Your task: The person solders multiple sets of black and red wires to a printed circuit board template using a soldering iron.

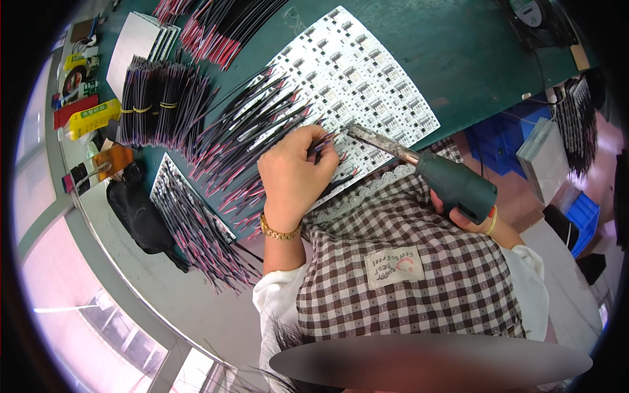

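Mid-frame, left hand pinches wires over white board; soldering gun, wrapped in right hand, slants up-left, tip just beside the pinch.

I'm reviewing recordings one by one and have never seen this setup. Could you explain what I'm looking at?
There's no robot here, just a person's bare hands. The single picture comes from a wide fisheye camera on their head, looking down, so straight edges bend. The right hand holds a dark green tool with a metal barrel. The left hand has its fingers bent over a white circuit sheet, among loose wires; what it grips is unclear. Banded wire bundles also lie on the green tabletop.
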`<move>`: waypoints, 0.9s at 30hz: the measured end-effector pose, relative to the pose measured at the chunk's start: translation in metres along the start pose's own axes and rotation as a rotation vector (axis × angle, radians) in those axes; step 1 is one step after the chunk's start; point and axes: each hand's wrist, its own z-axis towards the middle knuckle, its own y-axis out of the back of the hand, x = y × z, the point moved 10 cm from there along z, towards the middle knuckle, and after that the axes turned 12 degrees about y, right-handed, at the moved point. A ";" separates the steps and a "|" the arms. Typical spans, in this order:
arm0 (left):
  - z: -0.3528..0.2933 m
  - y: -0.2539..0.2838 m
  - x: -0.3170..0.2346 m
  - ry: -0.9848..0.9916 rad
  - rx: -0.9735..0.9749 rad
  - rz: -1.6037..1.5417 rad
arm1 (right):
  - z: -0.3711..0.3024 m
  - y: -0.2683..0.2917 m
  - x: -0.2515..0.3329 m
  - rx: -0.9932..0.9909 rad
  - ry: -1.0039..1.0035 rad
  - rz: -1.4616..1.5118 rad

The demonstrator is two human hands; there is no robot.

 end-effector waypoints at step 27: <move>-0.034 0.001 -0.005 -0.085 0.032 -0.208 | -0.010 0.018 0.005 -0.206 0.083 0.097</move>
